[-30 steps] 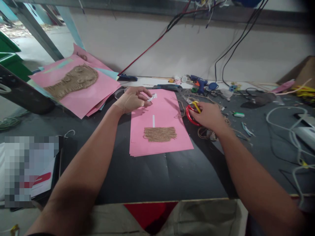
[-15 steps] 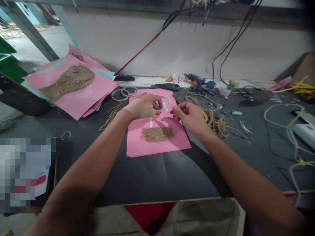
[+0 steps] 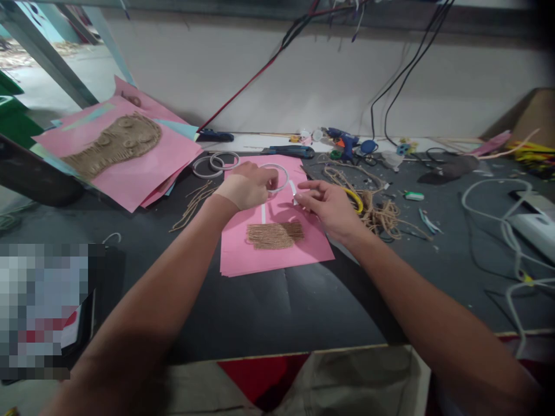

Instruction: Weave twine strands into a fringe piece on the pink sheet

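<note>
My left hand (image 3: 251,186) grips a pale white ring (image 3: 287,178) above the upper part of a pink sheet (image 3: 243,257), fingers closed on the ring's left side. My right hand (image 3: 332,208) is beside it, thumb and fingertips pinched at the lower end of a short white strip (image 3: 292,186). Whether the strip's upper end touches the ring is hard to make out. Below both hands, a block of brown twine rows (image 3: 275,235) lies on the pink sheet. Another narrow white strip (image 3: 263,214) stands out just above the twine block.
Two more rings (image 3: 224,160) and cut twine pieces (image 3: 193,205) lie left of the sheet. Pink sheets with twine work (image 3: 173,153) are stacked farther left. Behind are a utility knife (image 3: 288,152) and blue glue gun (image 3: 347,144). Right: yellow-handled tool (image 3: 356,199), tangled twine (image 3: 384,216), cables (image 3: 515,248).
My right hand has come left to the white strip and closed on its lower end. The ring in my left hand shows more of its round face. The view has shifted slightly.
</note>
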Tool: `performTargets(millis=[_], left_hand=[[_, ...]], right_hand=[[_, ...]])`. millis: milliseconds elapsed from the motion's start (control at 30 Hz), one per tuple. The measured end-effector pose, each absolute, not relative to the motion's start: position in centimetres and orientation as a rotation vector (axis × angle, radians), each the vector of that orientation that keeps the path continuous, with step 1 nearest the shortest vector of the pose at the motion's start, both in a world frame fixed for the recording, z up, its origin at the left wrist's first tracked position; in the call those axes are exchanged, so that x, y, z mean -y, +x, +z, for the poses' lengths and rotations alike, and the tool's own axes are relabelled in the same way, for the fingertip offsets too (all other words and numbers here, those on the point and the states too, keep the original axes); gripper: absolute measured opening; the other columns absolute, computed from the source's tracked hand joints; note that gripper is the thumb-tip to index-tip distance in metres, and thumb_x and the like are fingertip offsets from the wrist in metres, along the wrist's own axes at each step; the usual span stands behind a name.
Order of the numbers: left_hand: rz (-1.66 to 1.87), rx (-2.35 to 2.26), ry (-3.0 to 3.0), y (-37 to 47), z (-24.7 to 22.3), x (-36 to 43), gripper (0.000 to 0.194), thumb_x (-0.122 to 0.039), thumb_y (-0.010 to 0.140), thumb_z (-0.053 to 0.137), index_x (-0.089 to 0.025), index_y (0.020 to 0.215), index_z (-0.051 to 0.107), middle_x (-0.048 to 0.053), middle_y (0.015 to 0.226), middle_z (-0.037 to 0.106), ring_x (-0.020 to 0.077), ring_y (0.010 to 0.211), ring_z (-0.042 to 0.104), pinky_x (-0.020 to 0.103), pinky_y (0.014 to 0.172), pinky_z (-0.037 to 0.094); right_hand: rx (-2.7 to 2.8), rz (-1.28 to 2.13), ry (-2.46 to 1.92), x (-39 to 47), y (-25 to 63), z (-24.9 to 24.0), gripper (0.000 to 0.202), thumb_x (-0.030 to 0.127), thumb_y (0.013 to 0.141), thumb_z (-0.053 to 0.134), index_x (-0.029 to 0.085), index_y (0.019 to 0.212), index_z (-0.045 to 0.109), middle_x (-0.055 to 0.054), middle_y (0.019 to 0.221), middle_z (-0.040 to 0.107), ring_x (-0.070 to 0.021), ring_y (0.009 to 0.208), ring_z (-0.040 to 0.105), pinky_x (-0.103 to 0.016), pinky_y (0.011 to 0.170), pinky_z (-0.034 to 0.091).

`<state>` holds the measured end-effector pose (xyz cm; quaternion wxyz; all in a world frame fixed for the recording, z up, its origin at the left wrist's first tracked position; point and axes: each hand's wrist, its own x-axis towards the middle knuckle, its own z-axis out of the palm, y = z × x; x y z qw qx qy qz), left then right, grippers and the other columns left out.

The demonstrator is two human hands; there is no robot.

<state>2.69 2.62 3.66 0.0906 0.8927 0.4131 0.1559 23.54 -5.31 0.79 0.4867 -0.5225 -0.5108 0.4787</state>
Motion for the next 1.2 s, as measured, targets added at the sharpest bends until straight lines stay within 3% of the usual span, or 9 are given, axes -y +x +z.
performTargets(millis=[133, 300, 533, 867, 1200], left_hand=[[0.515, -1.393, 2.531, 0.3, 2.3, -4.6, 0.016, -0.020, 0.069, 0.072, -0.025, 0.084, 0.072, 0.004, 0.085, 0.074, 0.0240, 0.086, 0.064, 0.036, 0.086, 0.045], [0.694, -1.330, 2.278, 0.3, 3.1, -4.6, 0.021, -0.033, 0.071, 0.078, -0.022, 0.088, 0.075, 0.007, 0.094, 0.076, 0.0234, 0.092, 0.067, 0.038, 0.090, 0.049], [0.712, -1.030, 1.777, 3.3, 3.8, -2.4, 0.029, -0.032, 0.072, 0.082, -0.018, 0.096, 0.076, 0.010, 0.101, 0.077, 0.0217, 0.090, 0.072, 0.035, 0.077, 0.058], [0.709, -0.943, 1.791, 3.5, 2.6, -3.0, 0.018, -0.023, 0.065, 0.081, -0.019, 0.083, 0.077, 0.005, 0.085, 0.078, 0.0194, 0.082, 0.072, 0.035, 0.080, 0.058], [0.688, -0.953, 1.858, 3.9, 3.1, -2.5, 0.020, -0.021, 0.063, 0.080, -0.017, 0.082, 0.074, 0.007, 0.081, 0.076, 0.0184, 0.077, 0.069, 0.031, 0.069, 0.053]], right_hand=[[1.307, 1.178, -1.278, 5.5, 23.2, 0.3, 0.040, 0.037, 0.075, 0.082, 0.019, 0.108, 0.070, -0.006, 0.087, 0.076, -0.0182, 0.072, 0.069, -0.038, 0.072, 0.058], [1.411, 1.145, -1.296, 5.7, 23.1, -0.2, 0.037, 0.035, 0.077, 0.080, 0.017, 0.109, 0.071, -0.007, 0.087, 0.077, -0.0182, 0.072, 0.069, -0.037, 0.071, 0.057], [1.475, 1.108, -1.308, 5.8, 22.8, -0.3, 0.034, 0.040, 0.077, 0.080, 0.019, 0.102, 0.073, -0.007, 0.089, 0.078, -0.0204, 0.078, 0.072, -0.037, 0.075, 0.057], [1.617, 1.030, -1.396, 5.8, 22.8, 0.1, 0.021, 0.039, 0.083, 0.072, 0.018, 0.088, 0.073, -0.006, 0.080, 0.074, -0.0176, 0.069, 0.065, -0.035, 0.068, 0.052], [1.770, 0.834, -1.484, 5.6, 22.9, -0.1, 0.023, 0.039, 0.086, 0.068, 0.017, 0.085, 0.073, -0.006, 0.076, 0.070, -0.0160, 0.065, 0.057, -0.032, 0.062, 0.043]])
